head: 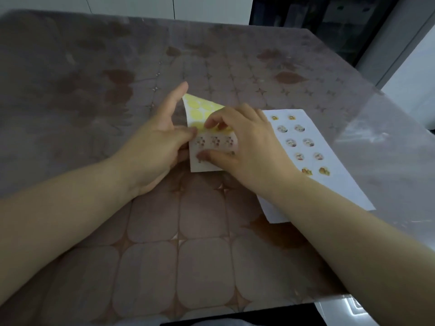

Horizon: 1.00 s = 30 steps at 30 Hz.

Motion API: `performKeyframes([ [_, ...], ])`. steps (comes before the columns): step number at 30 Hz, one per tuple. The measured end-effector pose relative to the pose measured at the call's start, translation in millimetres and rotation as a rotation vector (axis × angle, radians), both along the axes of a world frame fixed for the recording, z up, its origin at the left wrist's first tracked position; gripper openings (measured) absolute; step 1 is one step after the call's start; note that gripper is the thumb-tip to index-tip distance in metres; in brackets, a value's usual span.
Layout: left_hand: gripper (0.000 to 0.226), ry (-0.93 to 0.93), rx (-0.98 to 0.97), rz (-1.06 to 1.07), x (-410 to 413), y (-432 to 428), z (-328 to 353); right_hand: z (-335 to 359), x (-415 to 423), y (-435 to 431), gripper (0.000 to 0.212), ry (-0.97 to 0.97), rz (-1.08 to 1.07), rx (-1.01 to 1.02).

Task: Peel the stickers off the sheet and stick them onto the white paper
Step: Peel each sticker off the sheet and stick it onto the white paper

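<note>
The sticker sheet is at the table's middle, its upper part a yellow backing with empty round spots, its lower part holding small round picture stickers. My left hand grips the sheet's left edge between thumb and fingers. My right hand lies over the sheet's right side, thumb and forefinger pinching at a sticker near the boundary of the yellow part; whether it has come loose is hidden. The white paper lies to the right, partly under my right forearm, with several round stickers in two columns.
The table has a brown patterned cloth under a clear cover. Its right edge and near edge are close by. A dark cabinet stands beyond the far right corner.
</note>
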<state>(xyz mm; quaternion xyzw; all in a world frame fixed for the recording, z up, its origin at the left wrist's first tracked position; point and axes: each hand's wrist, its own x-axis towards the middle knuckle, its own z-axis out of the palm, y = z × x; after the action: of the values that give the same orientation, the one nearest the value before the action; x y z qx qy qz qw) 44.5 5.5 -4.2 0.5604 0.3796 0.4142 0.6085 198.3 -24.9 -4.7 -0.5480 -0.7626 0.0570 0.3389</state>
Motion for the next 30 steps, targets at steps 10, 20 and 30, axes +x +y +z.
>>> performKeyframes([
  [10,0.06,0.157,0.147,-0.021,-2.2,-6.7,5.6,-4.0,-4.0,-1.1,0.027,0.015,-0.056,0.182],
  [20,0.065,0.065,0.096,-0.032,-2.1,-7.1,3.1,-2.1,-6.8,-3.2,0.014,0.059,-0.051,0.308],
  [30,0.059,0.032,0.088,-0.03,0.5,-7.0,0.8,-1.1,-7.1,-6.4,0.004,0.152,-0.071,0.25],
])
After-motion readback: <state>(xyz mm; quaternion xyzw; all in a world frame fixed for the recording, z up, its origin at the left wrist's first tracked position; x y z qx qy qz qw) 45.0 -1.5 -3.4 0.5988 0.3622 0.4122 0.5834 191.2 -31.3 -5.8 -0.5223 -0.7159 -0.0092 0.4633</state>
